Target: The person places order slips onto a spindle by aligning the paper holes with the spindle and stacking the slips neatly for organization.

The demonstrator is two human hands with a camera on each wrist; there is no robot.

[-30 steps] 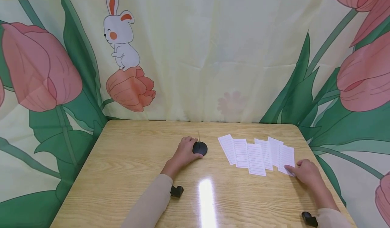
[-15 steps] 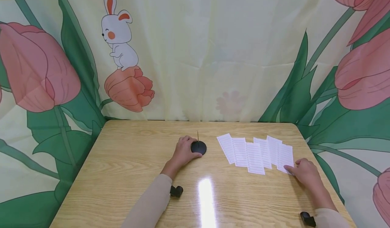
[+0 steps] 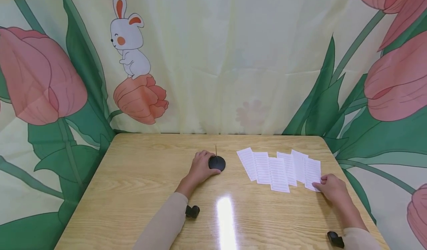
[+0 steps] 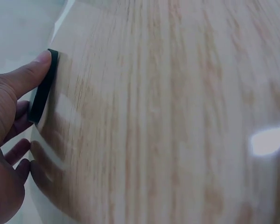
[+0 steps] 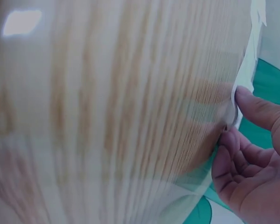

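A bill spike with a round black base [image 3: 218, 164] and a thin upright pin stands toward the back of the table. My left hand [image 3: 200, 167] grips the base's left side, thumb at the front and fingers behind. In the left wrist view the base [image 4: 44, 88] shows edge-on between thumb and fingers. To the right lie several white ruled paper slips [image 3: 279, 174], partly overlapping in a row. My right hand [image 3: 334, 190] pinches the lower right corner of the rightmost slip [image 3: 312, 171]. The right wrist view shows the thumb [image 5: 259, 109] on the slip's edge, fingers curled below.
The wooden table [image 3: 150, 168] has a glossy top with a bright light reflection [image 3: 226, 220] at the front middle. A curtain [image 3: 207, 57] with tulips and a rabbit hangs behind the far edge. Small black wrist cameras [image 3: 192, 211] sit at both wrists.
The fingers of my right hand have shifted and close on the slip's corner, where earlier the thumb lay on it. My left hand keeps its grip on the bill spike. The view shifts slightly.
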